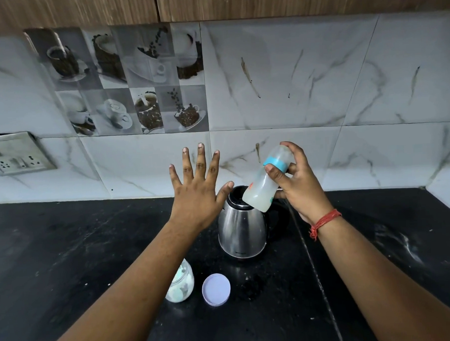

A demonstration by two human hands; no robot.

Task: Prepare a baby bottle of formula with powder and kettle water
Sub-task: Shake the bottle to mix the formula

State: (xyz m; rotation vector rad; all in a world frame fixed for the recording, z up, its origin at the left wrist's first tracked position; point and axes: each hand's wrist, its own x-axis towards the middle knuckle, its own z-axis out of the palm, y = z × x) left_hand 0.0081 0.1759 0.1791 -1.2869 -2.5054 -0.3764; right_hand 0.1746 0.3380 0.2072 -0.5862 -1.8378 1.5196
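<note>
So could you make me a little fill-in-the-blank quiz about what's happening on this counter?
1. The baby bottle is gripped by the ____ hand.
2. The left hand is ____, fingers spread.
3. The band round the bottle is ____.
4. The jar's lid lies on the counter, so the powder jar is ____.

Missing words: right; open; blue; open

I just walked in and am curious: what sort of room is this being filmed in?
Most likely a home kitchen. A steel electric kettle stands on a black stone counter, the wall behind is tiled, with coffee-cup picture tiles, and a wall socket sits at the left.
</note>
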